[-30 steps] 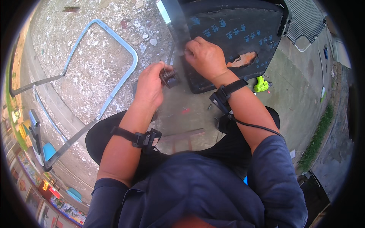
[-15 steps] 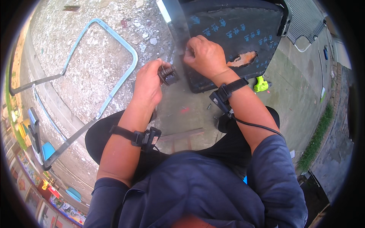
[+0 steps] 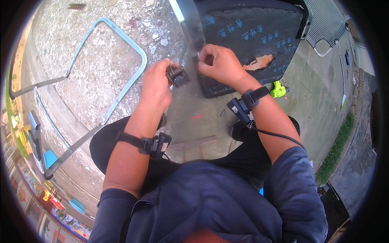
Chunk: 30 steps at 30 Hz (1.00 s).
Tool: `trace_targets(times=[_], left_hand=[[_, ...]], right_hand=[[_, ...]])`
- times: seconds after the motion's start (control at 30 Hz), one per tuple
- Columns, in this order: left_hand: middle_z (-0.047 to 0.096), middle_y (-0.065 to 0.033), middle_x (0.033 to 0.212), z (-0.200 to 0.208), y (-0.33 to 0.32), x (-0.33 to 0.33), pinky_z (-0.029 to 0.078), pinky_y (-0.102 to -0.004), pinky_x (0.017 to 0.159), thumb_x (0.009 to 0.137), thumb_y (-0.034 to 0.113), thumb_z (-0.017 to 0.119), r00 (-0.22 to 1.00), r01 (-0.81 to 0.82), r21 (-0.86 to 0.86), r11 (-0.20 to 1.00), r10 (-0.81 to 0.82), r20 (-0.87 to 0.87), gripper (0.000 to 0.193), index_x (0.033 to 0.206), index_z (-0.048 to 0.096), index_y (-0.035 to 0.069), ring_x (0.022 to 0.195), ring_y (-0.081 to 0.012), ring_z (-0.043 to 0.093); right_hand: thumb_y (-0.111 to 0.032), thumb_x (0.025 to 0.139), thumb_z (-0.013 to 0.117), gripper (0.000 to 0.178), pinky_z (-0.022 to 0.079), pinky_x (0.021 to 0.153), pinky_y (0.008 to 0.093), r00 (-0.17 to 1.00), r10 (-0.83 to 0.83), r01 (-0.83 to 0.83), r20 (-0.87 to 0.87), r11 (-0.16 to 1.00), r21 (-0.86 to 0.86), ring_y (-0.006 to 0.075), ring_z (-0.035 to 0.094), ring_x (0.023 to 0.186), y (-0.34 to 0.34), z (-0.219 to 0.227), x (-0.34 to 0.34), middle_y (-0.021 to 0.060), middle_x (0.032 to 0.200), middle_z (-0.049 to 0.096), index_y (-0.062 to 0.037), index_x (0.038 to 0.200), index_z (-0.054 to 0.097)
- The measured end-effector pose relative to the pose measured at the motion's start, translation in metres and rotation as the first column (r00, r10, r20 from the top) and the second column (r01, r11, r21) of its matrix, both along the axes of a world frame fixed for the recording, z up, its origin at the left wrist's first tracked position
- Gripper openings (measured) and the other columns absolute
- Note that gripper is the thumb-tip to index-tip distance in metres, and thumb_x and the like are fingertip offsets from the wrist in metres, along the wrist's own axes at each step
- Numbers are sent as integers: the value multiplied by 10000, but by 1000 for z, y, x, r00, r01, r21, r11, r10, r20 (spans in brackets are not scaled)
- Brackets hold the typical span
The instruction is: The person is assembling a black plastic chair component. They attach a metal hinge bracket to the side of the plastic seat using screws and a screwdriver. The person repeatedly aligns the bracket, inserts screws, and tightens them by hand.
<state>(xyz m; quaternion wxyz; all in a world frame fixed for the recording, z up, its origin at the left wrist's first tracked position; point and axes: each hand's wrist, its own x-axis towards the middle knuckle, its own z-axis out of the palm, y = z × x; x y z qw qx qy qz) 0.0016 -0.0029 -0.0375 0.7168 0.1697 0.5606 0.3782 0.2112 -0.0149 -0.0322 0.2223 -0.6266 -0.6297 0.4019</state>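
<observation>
My left hand (image 3: 155, 85) is closed around a small dark, ribbed piece (image 3: 177, 77), its exact kind unclear. Just to the right, my right hand (image 3: 223, 65) has thumb and forefinger curled together in a pinch. It is at the edge of a grey metal bar (image 3: 191, 30); whatever sits between the fingertips is hidden. Behind that hand lies a padded black panel (image 3: 251, 21), like a chair seat turned underside up, with blue printed marks. A ragged hole in its cover bares orange-brown material (image 3: 260, 62).
A bright green power tool (image 3: 278, 90) lies right of the panel. Loose screws (image 3: 223, 111) are on the concrete between my legs. A bent metal tube frame (image 3: 125, 85) stretches across the left side. Grey mesh (image 3: 324, 24) is at the far right.
My right hand has shifted slightly down and right, and its finger loop shows more openly. The dark piece in my left hand has tilted a little.
</observation>
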Motion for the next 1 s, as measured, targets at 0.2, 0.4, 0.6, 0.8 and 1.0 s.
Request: trace_targets(times=[0.2,0.4,0.6,0.8,1.0], left_hand=[[616,-149,977,-3,6,-2,557,-431,868,986,133,537,999,-40,40,998,39,27,183,996,558,-49,945,-312,676],[633,-121,970,3,3,9,529,-387,830,979,156,541,1000,-6,50,999,5,10,189,987,584,-28,938,-270,675],[654,-112,969,18,-8,34,508,-362,804,959,140,549,993,-33,40,999,28,115,197,1010,626,-34,895,-216,650],[628,-119,996,34,-21,54,506,-404,851,979,109,547,983,-8,88,996,-8,186,165,1021,612,-37,939,-232,623],[634,-126,1029,39,-34,70,500,-427,893,998,125,548,938,-42,176,984,-22,346,164,1046,581,-29,994,-236,614]], right_hand=[[-179,788,693,203,514,736,317,944,276,-316,-181,913,-258,170,638,802,-21,-5,12,64,847,680,-23,915,664],[-228,782,710,279,526,793,365,903,381,-429,-198,824,-370,256,683,872,-35,11,26,124,944,723,-32,981,698],[-343,885,741,430,550,796,323,888,-88,-125,-452,898,-421,166,662,912,-44,29,31,78,1053,696,-28,1161,644],[-620,936,564,763,560,834,406,769,-419,72,-484,808,-585,297,668,1035,-63,33,26,211,1201,636,2,1371,484],[-695,948,455,848,530,912,471,510,-571,-21,-644,740,-673,349,615,1155,-81,34,23,263,1325,554,-7,1440,398]])
